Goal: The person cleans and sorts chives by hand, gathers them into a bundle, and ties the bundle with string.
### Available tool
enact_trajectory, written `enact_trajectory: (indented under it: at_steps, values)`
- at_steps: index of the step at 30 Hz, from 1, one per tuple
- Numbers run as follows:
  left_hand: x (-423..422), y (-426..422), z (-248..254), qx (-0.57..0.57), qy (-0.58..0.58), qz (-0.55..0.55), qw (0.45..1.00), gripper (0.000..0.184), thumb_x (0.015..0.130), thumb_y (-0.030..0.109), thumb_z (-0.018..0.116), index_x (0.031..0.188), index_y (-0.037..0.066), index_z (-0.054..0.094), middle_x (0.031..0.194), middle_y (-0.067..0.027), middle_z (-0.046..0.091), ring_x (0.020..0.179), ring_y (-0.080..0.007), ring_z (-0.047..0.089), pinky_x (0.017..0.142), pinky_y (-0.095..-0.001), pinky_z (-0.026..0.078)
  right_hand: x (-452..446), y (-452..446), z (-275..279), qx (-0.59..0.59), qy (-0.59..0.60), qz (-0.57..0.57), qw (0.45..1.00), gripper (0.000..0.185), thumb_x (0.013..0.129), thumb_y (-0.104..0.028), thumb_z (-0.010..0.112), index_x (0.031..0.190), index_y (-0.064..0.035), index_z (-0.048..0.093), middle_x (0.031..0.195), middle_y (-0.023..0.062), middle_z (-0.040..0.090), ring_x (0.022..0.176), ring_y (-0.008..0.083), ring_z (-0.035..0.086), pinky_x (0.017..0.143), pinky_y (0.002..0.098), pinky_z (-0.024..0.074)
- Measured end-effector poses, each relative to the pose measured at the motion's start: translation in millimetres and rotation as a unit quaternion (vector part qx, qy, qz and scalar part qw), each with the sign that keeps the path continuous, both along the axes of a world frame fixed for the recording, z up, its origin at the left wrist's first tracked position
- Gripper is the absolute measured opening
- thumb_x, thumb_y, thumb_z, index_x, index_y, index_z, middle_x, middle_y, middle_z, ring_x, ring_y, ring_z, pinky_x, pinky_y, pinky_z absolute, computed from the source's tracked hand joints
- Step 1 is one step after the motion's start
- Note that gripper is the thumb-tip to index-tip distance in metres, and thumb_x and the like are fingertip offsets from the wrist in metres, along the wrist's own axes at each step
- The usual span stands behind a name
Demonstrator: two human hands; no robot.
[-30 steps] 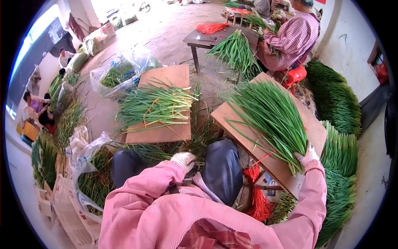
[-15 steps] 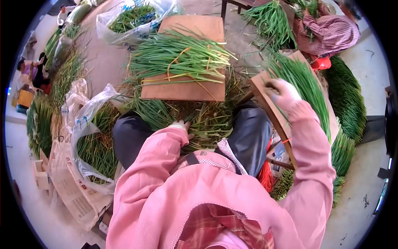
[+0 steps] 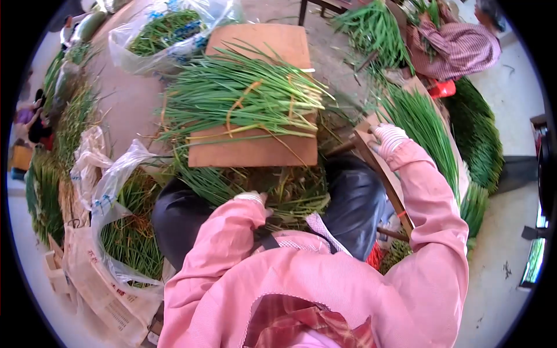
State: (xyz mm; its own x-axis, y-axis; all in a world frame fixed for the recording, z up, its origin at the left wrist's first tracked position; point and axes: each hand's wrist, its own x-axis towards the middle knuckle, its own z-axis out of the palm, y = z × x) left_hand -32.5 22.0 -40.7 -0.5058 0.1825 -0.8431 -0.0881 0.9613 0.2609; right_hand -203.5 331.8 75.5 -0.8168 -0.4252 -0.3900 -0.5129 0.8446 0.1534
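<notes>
Green stalks [image 3: 232, 95] lie across the front board [image 3: 255, 156], its flatness presumably keeping them straight (pale ends rightward). Right hand [image 3: 387, 140], fingers curled, meets the side table's [image 3: 387, 182] edge; left hand [image 3: 253, 200], loose greens [image 3: 202, 184]. Whether either clamps, I cannot tell.

This looks like a produce workroom: long green leaves [image 3: 232, 95] lie across a low board [image 3: 255, 155], stems [image 3: 307, 97] overhanging its right edge; a plastic bag [image 3: 125, 57] of greens [image 3: 162, 33] sits near its far left corner; bundles [image 3: 473, 133] line the right-hand wall [image 3: 519, 124].
</notes>
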Motion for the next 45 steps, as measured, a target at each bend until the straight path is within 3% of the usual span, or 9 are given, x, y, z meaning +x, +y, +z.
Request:
enact_trajectory:
  at_steps: [4, 14, 18, 20, 26, 30, 34, 40, 45]
  values:
    - [1, 2, 0, 0.006, 0.007, 0.016, 1.0, 0.061, 0.071, 0.046, 0.055, 0.119, 0.009, 0.044, 0.114, -0.0174, 0.049, 0.106, -0.0316, 0.047, 0.088, -0.0366, 0.038, 15, 47, 1, -0.326, 0.106, -0.044, 0.938, 0.018, 0.075, -0.013, 0.052, 0.09, -0.0057, 0.059, 0.082, 0.0171, 0.058, 0.079, 0.0321, 0.055, 0.071, 0.0344, 0.045]
    - [1, 7, 37, 0.013, 0.094, -0.005, 0.995, 0.051, 0.075, 0.039, 0.054, 0.116, 0.01, 0.046, 0.109, -0.0156, 0.052, 0.1, -0.0317, 0.049, 0.084, -0.0367, 0.04, -1, -49, -14, -0.54, -0.029, -0.085, 0.837, 0.014, 0.078, -0.013, 0.055, 0.089, -0.0048, 0.058, 0.074, 0.0085, 0.061, 0.066, 0.0152, 0.055, 0.065, 0.026, 0.0443]
    - [6, 1, 53, 0.113, 0.228, 0.016, 0.967, 0.046, 0.077, 0.035, 0.054, 0.115, 0.011, 0.046, 0.108, -0.0154, 0.052, 0.097, -0.0325, 0.05, 0.081, -0.0377, 0.042, -40, -87, -33, -0.524, -0.055, -0.064, 0.848, 0.014, 0.079, -0.004, 0.052, 0.091, -0.0019, 0.058, 0.075, 0.0044, 0.059, 0.069, 0.0081, 0.049, 0.067, 0.0223, 0.0419]
    - [4, 0, 62, 0.183, 0.197, 0.094, 0.959, 0.044, 0.075, 0.026, 0.059, 0.113, 0.005, 0.048, 0.107, -0.0157, 0.053, 0.1, -0.0305, 0.05, 0.084, -0.0335, 0.041, -55, -107, -44, -0.461, -0.024, 0.007, 0.887, 0.019, 0.076, -0.016, 0.056, 0.093, -0.0067, 0.057, 0.083, 0.0149, 0.059, 0.076, 0.0301, 0.057, 0.067, 0.0328, 0.0455]
    - [4, -13, 48, 0.309, 0.181, 0.172, 0.918, 0.04, 0.078, 0.019, 0.058, 0.113, 0.002, 0.047, 0.105, -0.0155, 0.055, 0.1, -0.0262, 0.051, 0.085, -0.0317, 0.039, -49, -161, -53, -0.241, -0.038, -0.032, 0.969, 0.033, 0.077, -0.03, 0.054, 0.098, -0.005, 0.049, 0.091, 0.0192, 0.055, 0.087, 0.0339, 0.053, 0.075, 0.0395, 0.043]
    - [4, -13, 18, 0.48, 0.16, 0.303, 0.808, 0.04, 0.077, 0.02, 0.058, 0.112, 0.002, 0.047, 0.102, -0.0152, 0.056, 0.096, -0.0253, 0.054, 0.082, -0.031, 0.041, 4, -171, -60, -0.315, -0.037, 0.107, 0.942, 0.029, 0.077, -0.026, 0.055, 0.095, -0.0047, 0.05, 0.087, 0.0207, 0.056, 0.082, 0.0378, 0.052, 0.072, 0.0404, 0.0426]
    - [4, -18, 16, 0.446, 0.219, 0.285, 0.82, 0.036, 0.077, 0.018, 0.058, 0.109, 0.002, 0.05, 0.103, -0.0125, 0.057, 0.097, -0.02, 0.053, 0.083, -0.0294, 0.04, -11, -163, -40, -0.322, -0.046, -0.04, 0.945, 0.029, 0.078, -0.03, 0.052, 0.091, -0.0036, 0.054, 0.082, 0.0216, 0.056, 0.082, 0.0374, 0.052, 0.071, 0.0408, 0.0415]
    - [2, -21, 22, 0.452, 0.203, 0.299, 0.815, 0.029, 0.08, 0.009, 0.055, 0.107, 0.0, 0.052, 0.095, -0.0072, 0.058, 0.087, -0.013, 0.052, 0.078, -0.0253, 0.041, -32, -149, 22, -0.705, -0.017, -0.166, 0.689, 0.026, 0.084, -0.029, 0.048, 0.082, -0.0052, 0.058, 0.05, -0.0031, 0.044, 0.041, 0.0077, 0.04, 0.037, 0.0214, 0.0298]
    - [11, -14, 30, 0.503, 0.229, 0.353, 0.755, 0.032, 0.079, 0.012, 0.058, 0.108, -0.001, 0.051, 0.096, -0.0082, 0.058, 0.089, -0.0138, 0.052, 0.078, -0.0256, 0.042, 25, -126, -46, -0.652, -0.148, -0.282, 0.688, 0.019, 0.077, -0.023, 0.057, 0.085, -0.006, 0.056, 0.055, 0.0017, 0.048, 0.046, 0.012, 0.045, 0.041, 0.0246, 0.0343]
